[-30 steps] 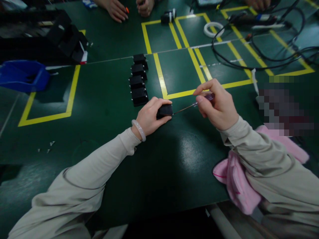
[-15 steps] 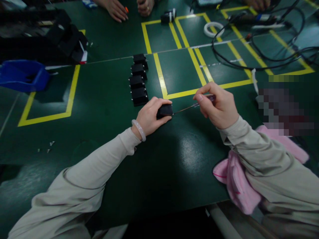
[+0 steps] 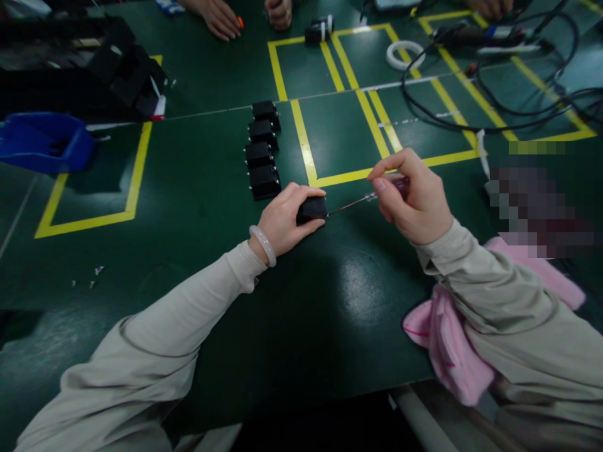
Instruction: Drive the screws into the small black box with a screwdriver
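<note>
My left hand (image 3: 286,218) is closed around a small black box (image 3: 313,208) on the green table, thumb on the near side and fingers over the far side. In my right hand (image 3: 414,198) is a screwdriver (image 3: 356,203) with a clear purplish handle, pinched between thumb and fingers. Its thin shaft points left, and the tip meets a small shiny screw at the box's right end. Beyond my left hand, several similar black boxes (image 3: 264,182) stand in a row, with shiny screws at their ends.
Loose screws (image 3: 98,270) lie at the left, below a blue bin (image 3: 44,143). Black cables (image 3: 480,129) and a white tape roll (image 3: 405,55) are at the far right. A pink cloth (image 3: 455,351) lies by my right forearm. Another person's hands (image 3: 221,19) rest across the table.
My right hand's fingers have shifted slightly on the screwdriver handle. My left hand and the box stay in place. Across the table, another person's hand has moved slightly.
</note>
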The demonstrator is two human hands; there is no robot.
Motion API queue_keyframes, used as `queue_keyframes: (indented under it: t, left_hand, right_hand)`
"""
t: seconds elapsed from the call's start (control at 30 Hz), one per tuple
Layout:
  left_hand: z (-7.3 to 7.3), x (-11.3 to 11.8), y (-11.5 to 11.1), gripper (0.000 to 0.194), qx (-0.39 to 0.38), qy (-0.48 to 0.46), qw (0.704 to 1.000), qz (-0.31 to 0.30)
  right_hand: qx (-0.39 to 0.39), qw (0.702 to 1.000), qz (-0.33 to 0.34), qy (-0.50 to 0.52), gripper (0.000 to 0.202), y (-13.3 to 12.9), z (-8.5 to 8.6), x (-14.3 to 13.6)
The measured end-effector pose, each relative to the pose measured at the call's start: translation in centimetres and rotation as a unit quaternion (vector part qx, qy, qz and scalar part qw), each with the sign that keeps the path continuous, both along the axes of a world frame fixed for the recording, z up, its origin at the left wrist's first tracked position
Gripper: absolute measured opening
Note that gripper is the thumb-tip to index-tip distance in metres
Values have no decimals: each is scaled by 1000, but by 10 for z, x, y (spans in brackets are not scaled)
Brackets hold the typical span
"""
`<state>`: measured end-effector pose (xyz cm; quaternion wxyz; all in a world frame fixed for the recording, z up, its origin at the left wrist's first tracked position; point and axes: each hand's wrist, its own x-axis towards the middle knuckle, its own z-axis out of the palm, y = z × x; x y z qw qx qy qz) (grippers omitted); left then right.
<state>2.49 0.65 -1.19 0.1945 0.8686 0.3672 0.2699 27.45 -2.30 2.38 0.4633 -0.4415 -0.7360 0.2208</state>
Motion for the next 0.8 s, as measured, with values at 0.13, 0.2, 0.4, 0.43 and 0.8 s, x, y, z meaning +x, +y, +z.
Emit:
queue_keyframes:
  t: [0.13, 0.2, 0.4, 0.43, 0.8]
  left_hand:
    - [0, 0, 1, 43, 1, 3, 1000, -1]
    - [0, 1, 0, 42, 0, 3, 1000, -1]
    - [1, 0, 0, 42, 0, 2, 1000, 0]
    - [1, 0, 0, 42, -1, 2, 1000, 1]
    - [2, 0, 0, 42, -5, 1, 1000, 1]
  right_hand:
    - [-4, 1000, -1, 0, 24, 1, 0, 0]
    - [-2, 1000, -4, -4, 25, 1, 1, 0]
    - [-3, 1000, 7, -2, 22, 0, 2, -1]
    - [-8, 1000, 10, -1, 22, -1, 2, -1]
    - [-13, 1000, -5, 4, 25, 0, 1, -2]
